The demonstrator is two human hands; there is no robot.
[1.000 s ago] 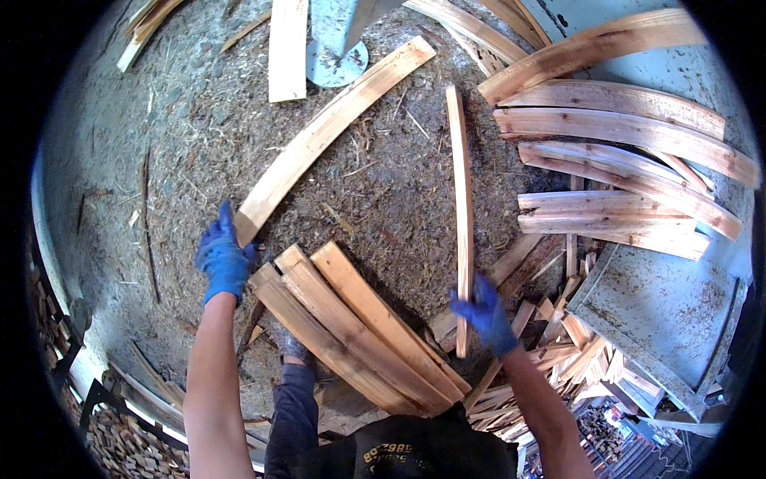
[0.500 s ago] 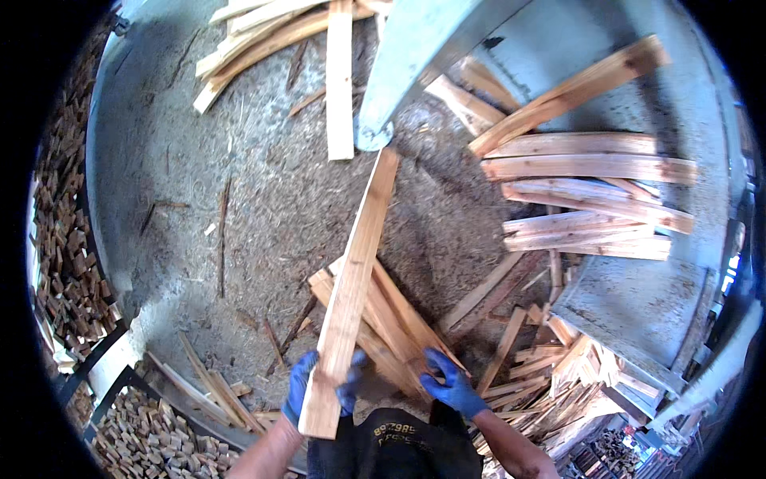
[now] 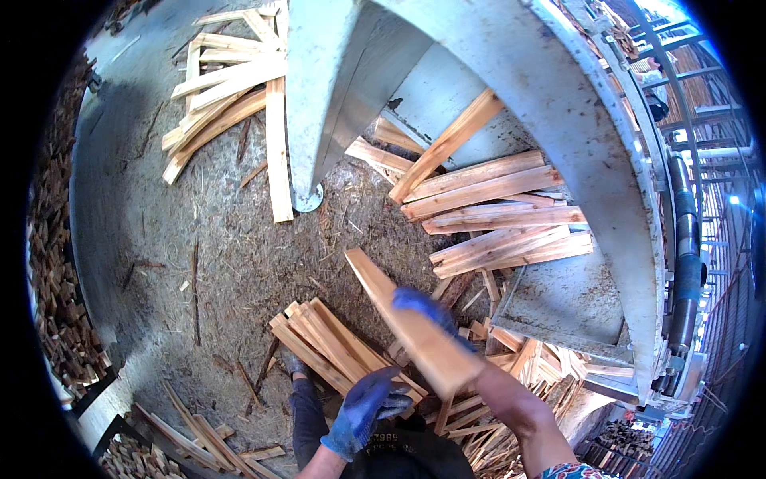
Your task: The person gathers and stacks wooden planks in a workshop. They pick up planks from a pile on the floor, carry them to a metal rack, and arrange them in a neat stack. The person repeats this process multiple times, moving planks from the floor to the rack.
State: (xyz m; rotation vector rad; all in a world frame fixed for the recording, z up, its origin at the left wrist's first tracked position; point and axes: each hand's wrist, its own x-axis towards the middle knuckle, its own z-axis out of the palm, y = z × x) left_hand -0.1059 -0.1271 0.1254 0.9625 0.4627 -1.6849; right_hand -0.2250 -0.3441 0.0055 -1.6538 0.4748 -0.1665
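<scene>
In a blue glove, my right hand (image 3: 427, 307) is closed around a wooden board (image 3: 415, 335). The board hangs slantwise in front of me, its far end pointing to the upper left and its near end blurred by motion. My left hand (image 3: 365, 409), gloved too, holds nothing and has its fingers apart. It is over the near end of a small stack of boards (image 3: 331, 343) that lies by my legs. Part of that stack is hidden beneath the left hand.
A grey metal machine frame (image 3: 590, 136) arches over the right side, with several boards (image 3: 487, 191) on its ledge. Another heap of boards (image 3: 231, 80) lies far left beside a metal leg (image 3: 311, 128). Split scraps (image 3: 542, 375) pile up near right; bark strips (image 3: 196, 295) litter the floor.
The board has passed from my left hand to my right and swung rightward, its far end now tilting left. My left hand has let go and moved over the stack. The view has turned right.
</scene>
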